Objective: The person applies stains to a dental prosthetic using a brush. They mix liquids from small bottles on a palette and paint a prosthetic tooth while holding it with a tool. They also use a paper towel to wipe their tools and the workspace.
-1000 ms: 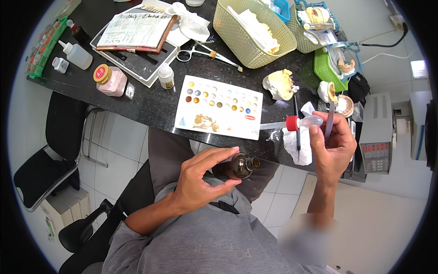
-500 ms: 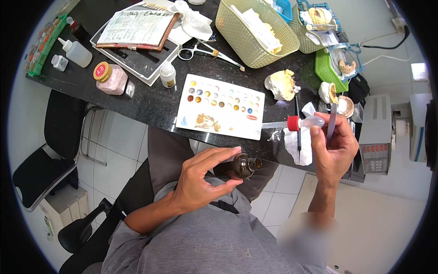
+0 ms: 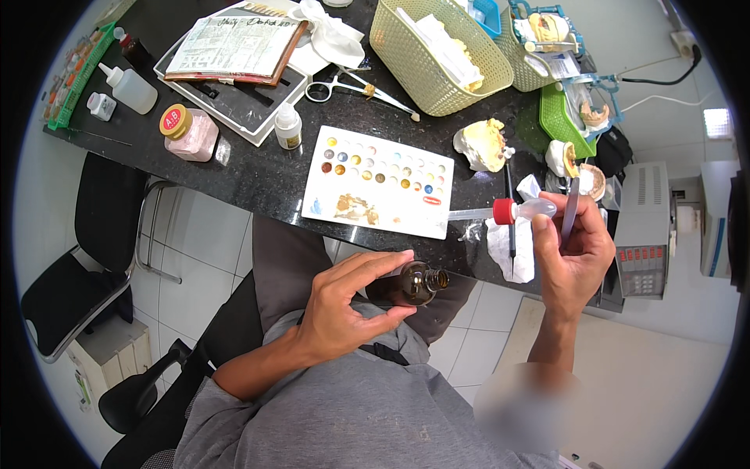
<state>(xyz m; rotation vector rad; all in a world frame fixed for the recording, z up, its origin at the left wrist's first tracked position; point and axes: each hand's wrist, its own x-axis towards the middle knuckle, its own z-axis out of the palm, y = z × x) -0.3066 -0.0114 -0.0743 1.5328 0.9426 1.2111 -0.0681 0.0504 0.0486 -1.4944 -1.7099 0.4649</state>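
My left hand is wrapped round a small brown glass bottle, held tilted above my lap with its uncapped neck toward the right. In my right hand the clear rubber bulb of a dropper with a red screw cap is pinched between thumb and finger. Its clear tube points left, the end over the right edge of a white paint palette. A flat grey tool, perhaps a spatula, is also held between the fingers of that hand.
Beneath the dropper, a thin black tool lies over crumpled white tissue. Dental casts and a beige basket stand beyond. Farther left are forceps, a white bottle, a pink jar and a tray with an open book.
The flat grey tool in my right hand has tipped slightly to the right. Otherwise both hands, the bottle and the dropper stay almost where they were.
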